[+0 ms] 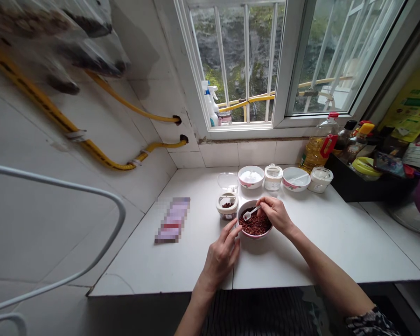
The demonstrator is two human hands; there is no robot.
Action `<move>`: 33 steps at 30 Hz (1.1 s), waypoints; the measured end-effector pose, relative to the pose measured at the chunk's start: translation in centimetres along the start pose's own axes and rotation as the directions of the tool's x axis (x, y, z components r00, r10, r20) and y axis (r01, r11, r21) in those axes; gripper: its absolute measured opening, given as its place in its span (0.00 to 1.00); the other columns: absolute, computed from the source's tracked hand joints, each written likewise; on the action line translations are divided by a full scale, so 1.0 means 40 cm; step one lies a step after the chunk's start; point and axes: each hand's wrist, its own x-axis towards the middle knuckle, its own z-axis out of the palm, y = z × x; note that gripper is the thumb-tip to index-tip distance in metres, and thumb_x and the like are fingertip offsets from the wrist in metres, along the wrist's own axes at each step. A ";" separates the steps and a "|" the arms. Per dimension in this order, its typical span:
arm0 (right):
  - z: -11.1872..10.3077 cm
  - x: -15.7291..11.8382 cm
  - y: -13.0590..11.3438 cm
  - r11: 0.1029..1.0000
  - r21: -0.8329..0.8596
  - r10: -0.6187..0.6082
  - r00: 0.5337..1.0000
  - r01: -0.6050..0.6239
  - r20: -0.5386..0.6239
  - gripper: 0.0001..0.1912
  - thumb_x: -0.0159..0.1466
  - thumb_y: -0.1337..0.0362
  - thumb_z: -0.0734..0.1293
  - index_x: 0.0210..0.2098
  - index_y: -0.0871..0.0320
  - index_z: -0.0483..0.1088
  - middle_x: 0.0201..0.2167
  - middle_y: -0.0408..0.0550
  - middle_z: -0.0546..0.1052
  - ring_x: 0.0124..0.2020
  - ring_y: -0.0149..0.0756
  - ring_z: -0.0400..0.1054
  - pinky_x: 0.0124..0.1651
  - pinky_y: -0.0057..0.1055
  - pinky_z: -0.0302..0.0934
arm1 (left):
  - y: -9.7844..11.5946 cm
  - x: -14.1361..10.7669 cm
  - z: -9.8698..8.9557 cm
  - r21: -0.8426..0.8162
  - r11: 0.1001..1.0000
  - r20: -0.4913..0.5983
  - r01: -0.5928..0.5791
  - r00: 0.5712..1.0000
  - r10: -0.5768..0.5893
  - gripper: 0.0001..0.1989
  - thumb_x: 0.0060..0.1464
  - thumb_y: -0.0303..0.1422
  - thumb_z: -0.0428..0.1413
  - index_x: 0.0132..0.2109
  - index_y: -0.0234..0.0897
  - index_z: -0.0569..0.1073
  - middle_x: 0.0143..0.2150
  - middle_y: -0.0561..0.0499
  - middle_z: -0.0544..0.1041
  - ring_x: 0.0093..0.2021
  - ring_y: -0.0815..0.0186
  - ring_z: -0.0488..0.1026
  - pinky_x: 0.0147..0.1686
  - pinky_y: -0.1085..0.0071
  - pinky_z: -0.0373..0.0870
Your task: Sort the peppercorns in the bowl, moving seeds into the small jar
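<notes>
A white bowl (255,237) with a pink rim line holds small reddish-brown pieces (257,226). My right hand (275,213) pinches the handle of a small white spoon (248,215), whose scoop is over the pieces inside the bowl. My left hand (222,254) rests its fingertips against the bowl's left side, fingers partly spread. Just left of the bowl stands a small clear jar (227,212) with a white collar and some dark pieces inside. Its clear lid (227,181) appears raised behind it.
Behind are a bowl of white powder (251,177), a lidded jar (273,177), a bowl with a white spoon (296,179) and another jar (321,180). An oil bottle (317,147) and a black box (357,182) stand right. A purple packet (173,220) lies left.
</notes>
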 end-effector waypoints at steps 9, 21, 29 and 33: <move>0.006 0.002 0.004 0.972 0.185 0.142 0.989 -0.145 0.031 0.08 0.60 0.65 0.62 0.29 0.56 0.72 0.18 0.40 0.76 0.21 0.33 0.69 0.31 0.29 0.63 | -0.001 0.000 0.003 -0.006 1.000 -0.002 0.000 1.000 0.000 0.23 0.65 0.23 0.49 0.64 0.42 0.63 0.64 0.40 0.70 0.52 0.62 0.79 0.45 0.69 0.81; 0.022 0.032 -0.021 0.943 0.332 0.027 0.997 -0.003 -0.066 0.12 0.63 0.55 0.65 0.36 0.57 0.74 0.24 0.45 0.80 0.27 0.37 0.75 0.36 0.34 0.70 | -0.008 -0.004 0.010 -0.027 1.000 -0.012 -0.002 1.000 0.002 0.22 0.65 0.23 0.49 0.64 0.42 0.64 0.64 0.39 0.69 0.48 0.63 0.81 0.43 0.69 0.82; 0.066 0.020 -0.035 0.897 -0.175 -0.406 0.913 0.405 0.029 0.11 0.69 0.67 0.61 0.42 0.54 0.76 0.34 0.49 0.85 0.35 0.41 0.78 0.58 0.49 0.62 | -0.002 -0.001 0.005 -0.022 1.000 0.007 0.005 1.000 -0.005 0.24 0.65 0.23 0.48 0.65 0.42 0.62 0.65 0.40 0.69 0.50 0.62 0.80 0.45 0.67 0.81; 0.019 0.010 -0.038 0.928 -0.188 -0.346 0.933 0.323 -0.104 0.10 0.68 0.67 0.61 0.40 0.55 0.76 0.31 0.49 0.83 0.38 0.42 0.77 0.51 0.42 0.66 | -0.001 0.001 0.004 -0.010 1.000 0.007 -0.004 1.000 0.004 0.23 0.65 0.23 0.48 0.65 0.41 0.62 0.64 0.39 0.70 0.51 0.62 0.79 0.46 0.68 0.81</move>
